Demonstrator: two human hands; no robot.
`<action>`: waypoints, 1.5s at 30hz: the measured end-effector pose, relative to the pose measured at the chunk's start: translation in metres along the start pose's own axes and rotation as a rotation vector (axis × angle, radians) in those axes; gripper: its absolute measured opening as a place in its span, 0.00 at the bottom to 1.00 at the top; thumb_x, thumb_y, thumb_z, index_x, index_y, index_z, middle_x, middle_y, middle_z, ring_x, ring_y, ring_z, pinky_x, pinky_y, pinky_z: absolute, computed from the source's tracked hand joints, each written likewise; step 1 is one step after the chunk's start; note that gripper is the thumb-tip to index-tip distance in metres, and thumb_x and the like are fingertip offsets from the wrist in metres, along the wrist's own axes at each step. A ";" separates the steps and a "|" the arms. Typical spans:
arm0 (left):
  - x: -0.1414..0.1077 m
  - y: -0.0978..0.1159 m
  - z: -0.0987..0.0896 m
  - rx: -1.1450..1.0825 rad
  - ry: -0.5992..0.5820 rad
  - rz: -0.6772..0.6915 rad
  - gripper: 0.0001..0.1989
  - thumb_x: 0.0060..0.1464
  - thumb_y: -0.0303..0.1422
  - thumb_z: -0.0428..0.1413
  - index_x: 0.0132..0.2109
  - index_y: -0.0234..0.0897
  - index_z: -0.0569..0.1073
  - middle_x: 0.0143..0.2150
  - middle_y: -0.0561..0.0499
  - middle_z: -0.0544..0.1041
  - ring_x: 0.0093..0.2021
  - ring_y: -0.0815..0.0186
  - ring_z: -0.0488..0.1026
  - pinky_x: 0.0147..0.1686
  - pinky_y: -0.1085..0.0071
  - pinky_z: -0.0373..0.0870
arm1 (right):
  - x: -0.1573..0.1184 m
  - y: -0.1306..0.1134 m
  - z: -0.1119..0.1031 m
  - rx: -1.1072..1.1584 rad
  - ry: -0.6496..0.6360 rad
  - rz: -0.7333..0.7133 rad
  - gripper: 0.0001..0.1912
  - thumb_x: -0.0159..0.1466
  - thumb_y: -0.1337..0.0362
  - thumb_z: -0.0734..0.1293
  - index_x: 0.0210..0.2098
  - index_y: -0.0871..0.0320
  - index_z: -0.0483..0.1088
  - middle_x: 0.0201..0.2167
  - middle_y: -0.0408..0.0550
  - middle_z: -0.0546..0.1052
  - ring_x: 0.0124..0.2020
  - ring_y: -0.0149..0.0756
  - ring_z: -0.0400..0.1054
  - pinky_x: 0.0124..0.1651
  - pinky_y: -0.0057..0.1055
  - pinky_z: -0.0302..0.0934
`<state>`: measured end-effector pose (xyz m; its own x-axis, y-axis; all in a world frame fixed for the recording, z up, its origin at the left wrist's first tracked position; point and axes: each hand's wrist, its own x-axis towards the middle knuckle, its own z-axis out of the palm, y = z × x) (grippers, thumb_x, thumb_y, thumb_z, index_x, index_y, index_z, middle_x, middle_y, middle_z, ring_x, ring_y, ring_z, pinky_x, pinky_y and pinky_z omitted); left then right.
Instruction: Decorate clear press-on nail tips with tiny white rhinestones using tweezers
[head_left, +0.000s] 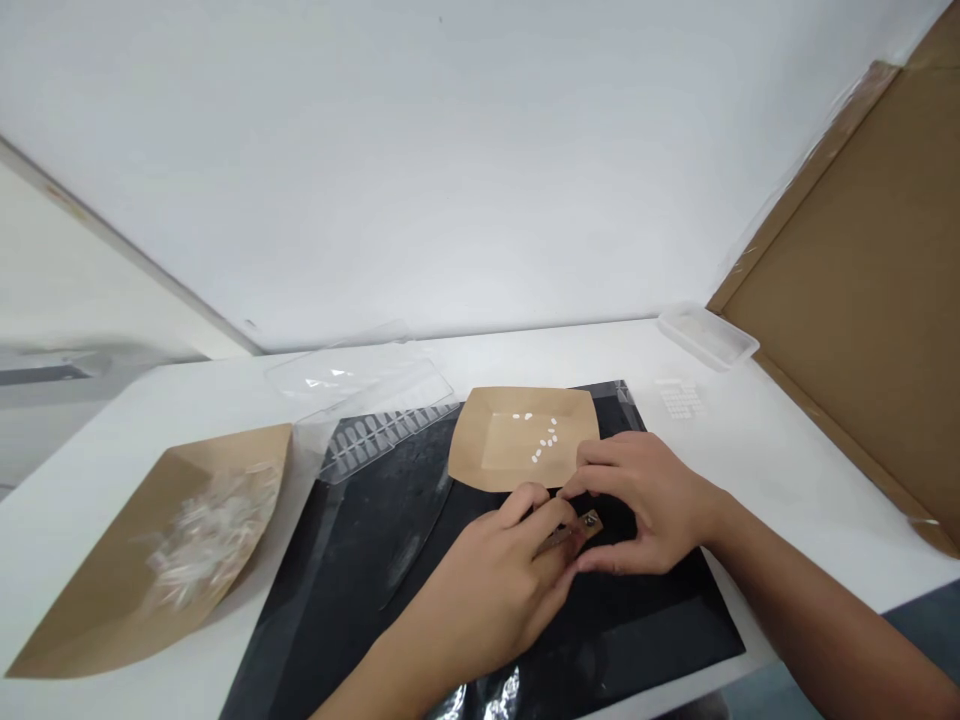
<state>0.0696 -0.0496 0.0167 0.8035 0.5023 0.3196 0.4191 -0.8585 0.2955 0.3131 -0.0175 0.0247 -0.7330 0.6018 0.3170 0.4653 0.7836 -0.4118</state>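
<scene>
Both hands meet over a black mat point(337, 590), just in front of a small brown paper tray point(465, 450). Curled fingers of my left hand point(495, 575) close on a small tan strip point(592, 522) with a dark, shiny spot at its end. Most of that strip is hidden by the fingers. My right hand point(645, 500) reaches in from the right, thumb and fingers bent around the strip's end and touching the left fingertips. What its fingertips pinch cannot be made out. Several small white oval pieces point(549, 441) lie in the paper tray.
A larger brown paper tray point(97, 590) at left holds a heap of clear plastic pieces point(214, 530). A clear case of nail tips point(375, 437) overlaps the mat's back left. Farther right are a translucent box point(709, 337), a sheet of small tabs point(681, 398) and a cardboard panel point(862, 300).
</scene>
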 end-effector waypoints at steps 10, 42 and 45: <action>0.003 0.003 0.008 0.090 0.011 0.047 0.08 0.68 0.28 0.56 0.49 0.33 0.79 0.40 0.46 0.77 0.45 0.57 0.72 0.40 0.62 0.79 | -0.001 0.005 -0.003 -0.114 0.310 -0.026 0.11 0.67 0.56 0.69 0.44 0.55 0.75 0.30 0.40 0.74 0.28 0.31 0.67 0.34 0.31 0.57; -0.009 -0.033 0.008 0.285 0.411 -0.186 0.27 0.61 0.13 0.47 0.63 0.34 0.68 0.47 0.45 0.82 0.50 0.56 0.73 0.45 0.63 0.77 | -0.003 0.026 0.018 -0.115 0.400 0.388 0.32 0.65 0.68 0.64 0.66 0.53 0.52 0.30 0.36 0.72 0.26 0.31 0.67 0.32 0.31 0.59; -0.007 -0.031 0.002 0.251 0.432 -0.150 0.23 0.57 0.11 0.46 0.50 0.36 0.74 0.46 0.45 0.81 0.48 0.56 0.72 0.48 0.59 0.73 | -0.005 0.031 0.013 -0.108 0.397 0.417 0.32 0.65 0.69 0.63 0.67 0.53 0.51 0.35 0.40 0.74 0.28 0.33 0.68 0.33 0.32 0.60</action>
<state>0.0515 -0.0269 0.0034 0.5009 0.5732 0.6485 0.6473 -0.7455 0.1590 0.3246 0.0020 -0.0010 -0.2449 0.8581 0.4514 0.7374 0.4671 -0.4879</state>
